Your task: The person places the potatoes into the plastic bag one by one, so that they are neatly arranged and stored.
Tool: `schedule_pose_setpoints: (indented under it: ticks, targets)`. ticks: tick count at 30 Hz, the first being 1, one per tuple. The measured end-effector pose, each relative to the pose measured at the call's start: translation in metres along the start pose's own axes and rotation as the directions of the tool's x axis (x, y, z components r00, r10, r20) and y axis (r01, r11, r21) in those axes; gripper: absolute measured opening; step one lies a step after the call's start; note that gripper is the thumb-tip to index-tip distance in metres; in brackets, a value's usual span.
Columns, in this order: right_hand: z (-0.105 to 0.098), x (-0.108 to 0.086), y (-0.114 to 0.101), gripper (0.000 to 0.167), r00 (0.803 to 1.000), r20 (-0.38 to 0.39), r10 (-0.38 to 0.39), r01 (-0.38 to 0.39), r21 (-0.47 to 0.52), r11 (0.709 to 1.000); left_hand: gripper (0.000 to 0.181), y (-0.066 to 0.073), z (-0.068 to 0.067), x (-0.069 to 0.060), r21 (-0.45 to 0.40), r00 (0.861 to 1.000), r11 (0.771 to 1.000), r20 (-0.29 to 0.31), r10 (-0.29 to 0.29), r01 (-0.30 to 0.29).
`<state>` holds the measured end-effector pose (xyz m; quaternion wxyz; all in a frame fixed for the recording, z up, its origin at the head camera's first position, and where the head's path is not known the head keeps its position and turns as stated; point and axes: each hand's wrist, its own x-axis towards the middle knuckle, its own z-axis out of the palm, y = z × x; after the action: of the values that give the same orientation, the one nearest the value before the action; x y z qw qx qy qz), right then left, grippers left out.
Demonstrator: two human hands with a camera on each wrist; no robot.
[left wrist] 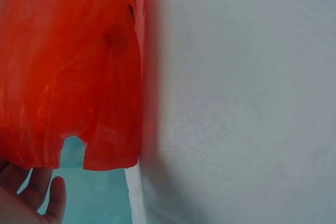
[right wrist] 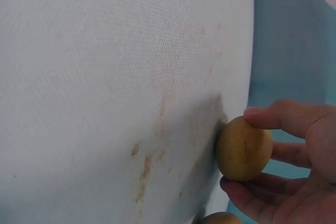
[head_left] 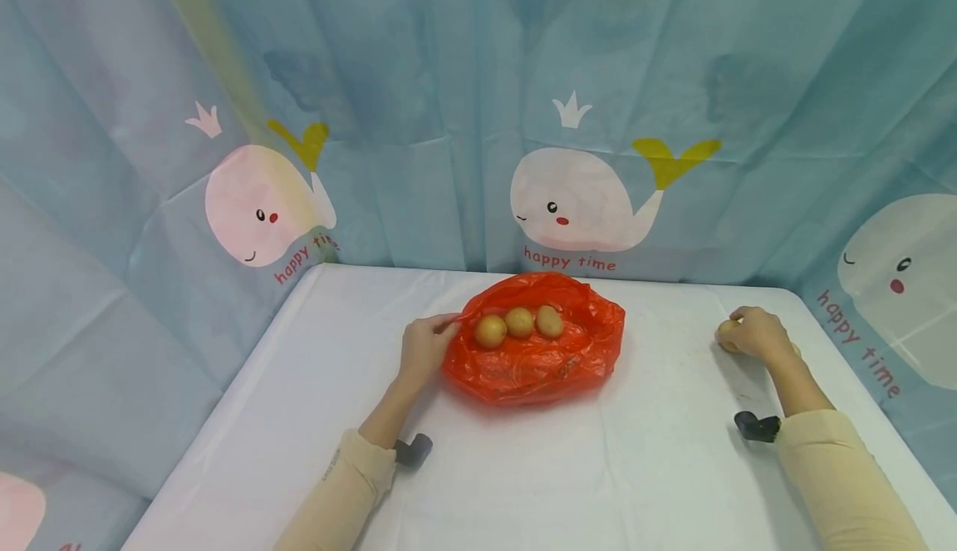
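Three potatoes point(head_left: 519, 322) lie in the mouth of a crinkled red plastic bag point(head_left: 523, 376) on the white table. At the bag's left rim, my left hand point(head_left: 426, 347) holds the edge with its fingertips; in the left wrist view the bag point(left wrist: 79, 87) partly hides those fingers. Far to the right, my right hand point(head_left: 758, 333) grips another potato point(right wrist: 244, 149) between thumb and fingers, low over the tabletop. A further potato point(right wrist: 223, 219) shows below that hand in the right wrist view, mostly cut off by the frame.
The white-covered table point(head_left: 538, 476) bears brown dirt marks point(right wrist: 144, 177) near the right hand. Blue curtains with whale prints point(head_left: 571, 198) stand behind the table and along its sides. A black strap piece point(head_left: 757, 426) sits at the right wrist.
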<state>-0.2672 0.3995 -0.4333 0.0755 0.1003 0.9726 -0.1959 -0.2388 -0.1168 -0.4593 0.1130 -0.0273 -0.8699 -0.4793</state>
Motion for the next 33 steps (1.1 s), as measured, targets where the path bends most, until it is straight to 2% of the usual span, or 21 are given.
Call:
schedule_pose_setpoints:
  ticks: [17,33]
  targets:
    - [-0.005,-0.004,-0.008,0.059,1.000,0.002,-0.007,0.007,0.026,1.000,0.023,0.005,-0.002,-0.001,-0.003,1.000,1.000,0.004,-0.012,0.013]
    - [-0.008,-0.009,-0.017,0.060,0.997,-0.026,-0.076,0.078,0.073,0.994,0.024,0.004,-0.001,-0.001,0.001,1.000,1.000,0.011,-0.016,0.016]
